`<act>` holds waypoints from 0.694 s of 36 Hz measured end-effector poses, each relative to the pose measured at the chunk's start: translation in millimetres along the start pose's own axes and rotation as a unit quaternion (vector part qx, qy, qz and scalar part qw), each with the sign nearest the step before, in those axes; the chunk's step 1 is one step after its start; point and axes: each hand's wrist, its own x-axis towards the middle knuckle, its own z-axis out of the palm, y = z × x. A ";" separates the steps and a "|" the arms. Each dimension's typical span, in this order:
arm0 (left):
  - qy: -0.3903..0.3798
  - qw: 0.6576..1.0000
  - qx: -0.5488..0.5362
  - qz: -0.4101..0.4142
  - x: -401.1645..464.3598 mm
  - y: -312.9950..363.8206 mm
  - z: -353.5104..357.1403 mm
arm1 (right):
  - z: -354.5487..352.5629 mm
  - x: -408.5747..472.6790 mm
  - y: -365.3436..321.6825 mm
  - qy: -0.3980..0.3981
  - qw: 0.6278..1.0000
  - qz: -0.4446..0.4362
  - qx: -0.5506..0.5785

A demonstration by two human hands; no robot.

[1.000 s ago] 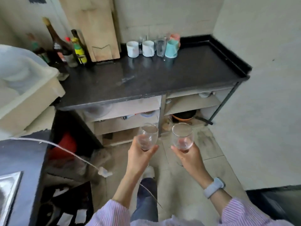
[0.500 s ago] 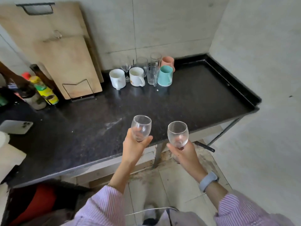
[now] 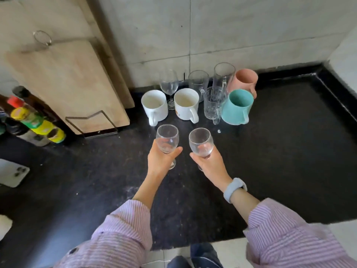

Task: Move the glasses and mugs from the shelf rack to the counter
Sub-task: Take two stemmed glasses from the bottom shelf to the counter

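Standing at the black counter [image 3: 280, 161], the person holds two stemmed glasses side by side above its surface. The left hand [image 3: 161, 160] curls round the bowl of the left wine glass [image 3: 167, 141], thumb on the right side of the bowl; the foot of this glass shows just below the hand. The right hand [image 3: 209, 164] wraps the lower bowl of the right wine glass [image 3: 201, 142], thumb pointing left beneath it. Both glasses stand upright, close together but not touching; whether their feet rest on the counter cannot be told.

Behind them, against the tiled wall [image 3: 231, 31], stands a cluster of drinkware. In the front row, from left: a white mug [image 3: 154, 106], a second white mug [image 3: 186, 105] with its handle toward the viewer, a clear glass mug [image 3: 212, 106], and a teal mug [image 3: 237, 107]. In the back row: a third wine glass [image 3: 169, 86] between the two white mugs, a tumbler [image 3: 198, 83], a tall glass [image 3: 223, 78], and a pink mug [image 3: 244, 81] just behind the teal one.

At the left, a wooden cutting board [image 3: 65, 84] leans in a wire stand, with a larger board behind it. Further left, bottles [image 3: 36, 122] with red and yellow caps stand grouped together. A white phone [image 3: 12, 173] lies at the counter's left edge. A pale watch [image 3: 234, 188] is worn on the right wrist, and both sleeves [image 3: 289, 242] are of pink-striped cloth.
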 end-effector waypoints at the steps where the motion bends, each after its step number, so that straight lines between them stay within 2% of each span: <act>1: 0.005 1.000 0.005 -0.003 11.4 -0.8 2.1 | 3.6 13.0 -0.4 -0.004 1.000 -0.005 -0.007; 9: 0.042 0.999 0.005 -0.006 75.5 -9.0 13.9 | 35.4 86.8 -1.7 -0.022 0.999 -0.022 -0.012; 25: 0.085 0.995 -0.015 -0.053 102.5 -26.2 27.9 | 56.2 112.7 5.4 0.001 0.998 -0.064 -0.025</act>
